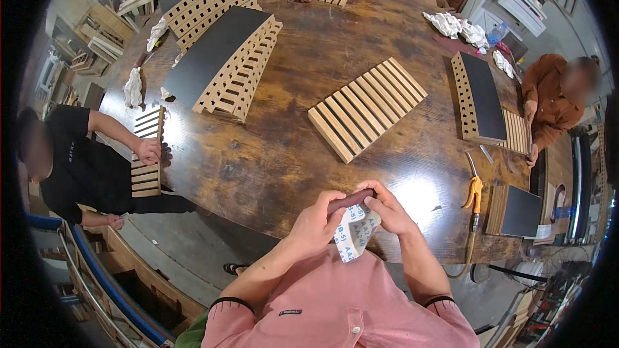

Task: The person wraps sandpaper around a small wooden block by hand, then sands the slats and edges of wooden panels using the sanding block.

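Low at centre, two hands [319,219] [391,211] hold one brown-white sheet [354,227], apparently folded.

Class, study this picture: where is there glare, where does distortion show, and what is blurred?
Head view: bright glare on the brown wooden table, strongest at right; head view: fisheye bows its near edge; head view: the black-shirted co-worker and brown-jacketed co-worker have blurred heads, while the folded brown-and-white sheet looks sharp.
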`<state>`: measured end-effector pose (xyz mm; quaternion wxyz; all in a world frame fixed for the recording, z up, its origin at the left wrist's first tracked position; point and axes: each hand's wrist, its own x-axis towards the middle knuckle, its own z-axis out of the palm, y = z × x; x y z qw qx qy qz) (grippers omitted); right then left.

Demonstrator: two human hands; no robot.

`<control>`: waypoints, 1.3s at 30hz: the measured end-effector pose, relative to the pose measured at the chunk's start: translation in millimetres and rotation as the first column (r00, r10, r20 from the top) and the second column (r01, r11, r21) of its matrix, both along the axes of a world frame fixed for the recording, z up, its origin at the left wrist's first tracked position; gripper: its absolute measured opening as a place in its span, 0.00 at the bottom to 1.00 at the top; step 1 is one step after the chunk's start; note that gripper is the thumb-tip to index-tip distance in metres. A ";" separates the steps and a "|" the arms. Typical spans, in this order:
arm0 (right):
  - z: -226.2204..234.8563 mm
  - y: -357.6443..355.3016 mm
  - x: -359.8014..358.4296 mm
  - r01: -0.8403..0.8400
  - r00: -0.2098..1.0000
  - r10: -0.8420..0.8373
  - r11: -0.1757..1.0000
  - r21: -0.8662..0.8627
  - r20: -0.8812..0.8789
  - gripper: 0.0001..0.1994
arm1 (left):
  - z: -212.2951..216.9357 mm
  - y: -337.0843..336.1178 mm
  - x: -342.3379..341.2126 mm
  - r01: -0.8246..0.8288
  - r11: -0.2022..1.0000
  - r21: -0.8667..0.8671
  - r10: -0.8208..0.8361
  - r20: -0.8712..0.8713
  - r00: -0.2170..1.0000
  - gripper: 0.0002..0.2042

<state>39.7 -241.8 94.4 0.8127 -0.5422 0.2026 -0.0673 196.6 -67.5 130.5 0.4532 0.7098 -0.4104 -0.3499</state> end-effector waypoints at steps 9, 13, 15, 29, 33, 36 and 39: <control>4.0 -11.7 1.1 -0.138 0.969 0.140 0.990 0.024 -0.204 0.17 | 1.8 3.8 6.1 -0.033 0.999 0.026 0.033 0.006 0.999 0.17; -8.5 -11.5 -1.0 -0.127 0.978 0.107 0.986 -0.104 -0.179 0.14 | -1.9 9.6 9.2 -0.013 0.998 -0.057 0.013 0.000 1.000 0.15; -16.8 -6.9 -3.5 -0.085 0.989 0.075 0.994 -0.070 -0.127 0.13 | -2.0 11.9 14.7 -0.012 0.997 -0.078 0.004 -0.101 0.995 0.15; -11.2 -11.6 -7.8 -0.031 1.000 0.031 0.997 -0.072 -0.005 0.17 | 7.0 16.9 13.8 0.047 0.993 -0.104 -0.062 -0.148 0.987 0.17; -4.0 -11.9 -7.8 -0.043 0.998 0.039 0.997 0.068 0.055 0.12 | 14.4 13.4 4.2 -0.031 0.993 -0.118 0.024 -0.056 0.998 0.19; -26.6 -4.6 -9.5 0.031 0.996 -0.033 0.999 0.026 0.085 0.16 | 19.5 8.4 0.7 -0.065 0.990 -0.127 0.066 0.004 0.998 0.19; -29.6 0.5 -8.3 0.155 0.981 -0.172 0.973 0.173 0.090 0.25 | 14.6 9.1 5.6 -0.051 0.994 -0.097 0.056 0.048 0.997 0.18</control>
